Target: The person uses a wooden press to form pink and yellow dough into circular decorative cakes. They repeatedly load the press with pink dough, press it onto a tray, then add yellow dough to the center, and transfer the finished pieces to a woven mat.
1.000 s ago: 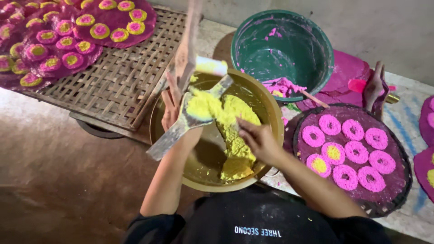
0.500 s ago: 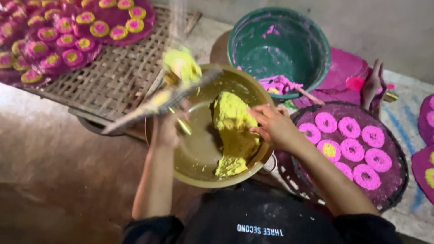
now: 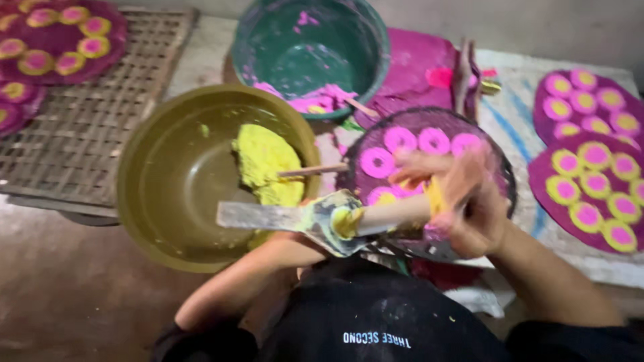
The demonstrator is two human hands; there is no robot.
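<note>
Right now your right hand [image 3: 463, 201] is closed around the pale wooden handle of a flat metal scraper [image 3: 322, 220], whose blade lies across the rim of the wide olive-brown bowl [image 3: 144, 201]. Your left hand sits hidden under that blade, so you cannot tell whether it is open or gripping; only the forearm shows, running up beneath the tool. The scraper looks stiff and light, but its handle is smeared with yellow paste, so judge it slippery and keep your hold well back on the cleaner wood, away from the collar. Inside the bowl, against its right wall, a lump of bright yellow paste [image 3: 265, 161] lies heaped, soft and sticky by its look, likely to cling to the blade rather than slide off. A thin wooden stick [image 3: 312, 170] pokes out of it over the rim. Just beside your right hand is a dark round tray of pink discs [image 3: 496, 175], blurred there. Further back stands a green tub with pink paste [image 3: 308, 53], and a woven bamboo rack [image 3: 87, 134] lies to the left.
</note>
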